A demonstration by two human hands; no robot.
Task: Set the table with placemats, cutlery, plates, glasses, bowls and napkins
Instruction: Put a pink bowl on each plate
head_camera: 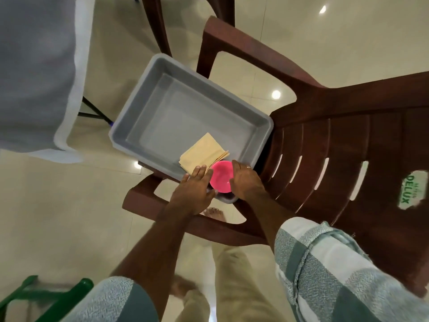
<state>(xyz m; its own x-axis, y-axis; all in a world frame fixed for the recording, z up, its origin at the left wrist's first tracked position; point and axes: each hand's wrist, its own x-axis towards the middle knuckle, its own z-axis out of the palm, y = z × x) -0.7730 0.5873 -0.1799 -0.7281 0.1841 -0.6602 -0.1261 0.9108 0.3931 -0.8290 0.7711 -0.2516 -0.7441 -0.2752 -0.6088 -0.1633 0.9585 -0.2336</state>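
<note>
My home dining area: glossy cream floor tiles point(69, 205), brown plastic armchairs point(336, 140), cloth-covered table point(34, 73), my bare feet point(213, 213).

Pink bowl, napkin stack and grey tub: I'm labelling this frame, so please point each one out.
Pink bowl point(221, 175), head view, on its inner surface.
Napkin stack point(202, 154), head view, on the top napkin's middle.
Grey tub point(185, 112), head view, on its bare floor.
</note>
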